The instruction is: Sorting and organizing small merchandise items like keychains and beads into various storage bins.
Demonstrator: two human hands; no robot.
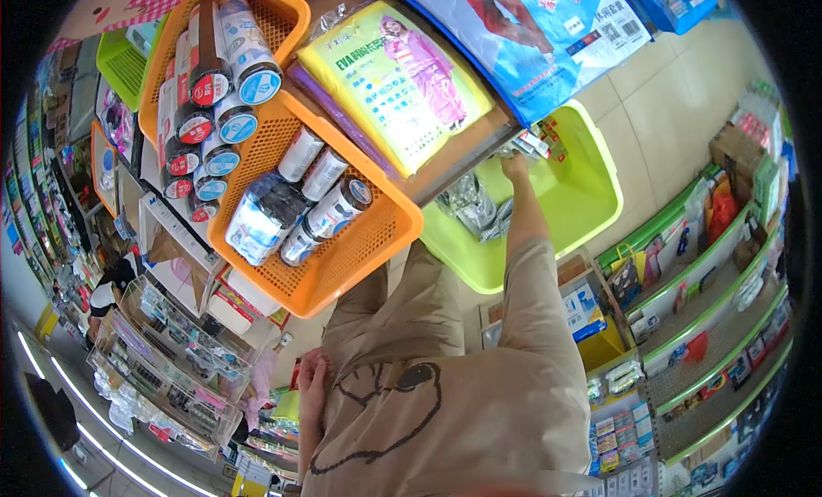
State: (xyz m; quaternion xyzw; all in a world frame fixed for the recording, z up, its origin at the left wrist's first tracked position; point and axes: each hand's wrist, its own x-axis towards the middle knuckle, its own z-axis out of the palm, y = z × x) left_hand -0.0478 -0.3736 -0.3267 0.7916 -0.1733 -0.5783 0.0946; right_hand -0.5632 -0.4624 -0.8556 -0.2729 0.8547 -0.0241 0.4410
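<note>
My right hand (514,165) reaches down into a lime-green plastic basket (581,198) beside the table edge. Its fingers are at some small white packets (534,144), and whether they grip them is hidden. Clear-bagged grey goods (472,201) and a grey braided coil (496,222) lie in the same basket, left of my forearm. My left hand (313,372) hangs at my side with its fingers curled; what it might hold does not show.
An orange basket (379,266) holds several rolls (334,208) and a wrapped pack (260,224). More dark-capped rolls (209,89) are stacked behind. Yellow raincoat packs (392,86) and a blue clothing pack (546,54) lie on the table. Shop shelves (706,311) stand at right.
</note>
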